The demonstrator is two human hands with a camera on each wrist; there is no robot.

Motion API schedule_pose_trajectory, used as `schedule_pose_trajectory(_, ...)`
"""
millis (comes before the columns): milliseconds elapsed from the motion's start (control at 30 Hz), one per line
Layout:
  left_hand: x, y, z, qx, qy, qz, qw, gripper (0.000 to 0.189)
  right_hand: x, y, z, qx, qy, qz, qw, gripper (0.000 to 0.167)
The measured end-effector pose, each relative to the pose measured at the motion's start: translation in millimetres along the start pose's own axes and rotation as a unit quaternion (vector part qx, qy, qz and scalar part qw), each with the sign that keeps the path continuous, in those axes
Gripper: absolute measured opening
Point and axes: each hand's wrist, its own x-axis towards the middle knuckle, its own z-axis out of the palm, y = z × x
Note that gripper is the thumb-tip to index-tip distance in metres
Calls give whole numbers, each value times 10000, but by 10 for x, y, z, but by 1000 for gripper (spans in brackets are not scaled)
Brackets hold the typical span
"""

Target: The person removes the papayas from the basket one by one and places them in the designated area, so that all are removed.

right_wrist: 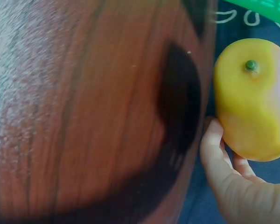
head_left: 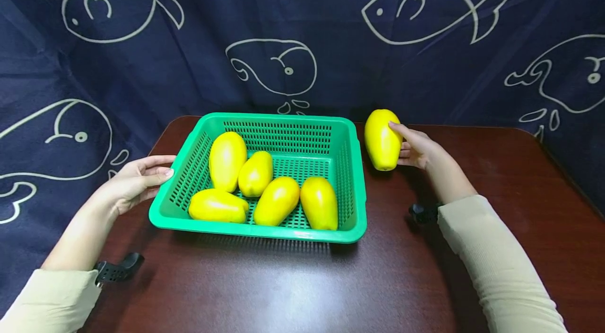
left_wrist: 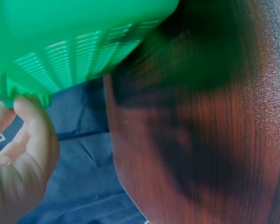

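A green plastic basket [head_left: 257, 234] with slotted walls holds several yellow papayas [head_left: 276, 200], grouped toward its left and front. My left hand [head_left: 137, 181] grips the basket's left rim, thumb at the edge; the left wrist view shows that hand [left_wrist: 25, 154] beneath the green rim [left_wrist: 84, 18]. Beside the basket's right wall, my right hand [head_left: 416, 148] holds one more papaya [head_left: 382, 138] by its right side, its long axis nearly upright in the head view. In the right wrist view this papaya [right_wrist: 252, 102] turns its small green stem toward the camera, with the thumb against its lower side.
Basket and hands are over a dark reddish-brown wooden table [head_left: 293, 291] with rounded far corners. Behind the table hangs a navy cloth [head_left: 331, 18] with white fish and whale drawings. Black straps [head_left: 118, 269] are at both wrists, by the beige sleeves [head_left: 501, 264].
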Motion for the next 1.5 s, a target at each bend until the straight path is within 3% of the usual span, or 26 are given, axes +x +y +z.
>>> schedule_pose_trajectory(233,-14,-10,-6,-34,-85,118,9999,32,79,52,-28,-133,262,156,9994,98)
schedule_pose_trajectory(667,17,-50,-42,-594,-437,86,9972,32,94,152,-25,-657,525,36,9965,93)
schedule_pose_trajectory(1067,20,-69,-61,-757,-530,92,9957,32,74,75,23,-1001,296,8,9945,72)
schedule_pose_trajectory(1500,26,-48,-45,-708,-523,102,9961,31,55,28,45,-1053,238,251,9938,87)
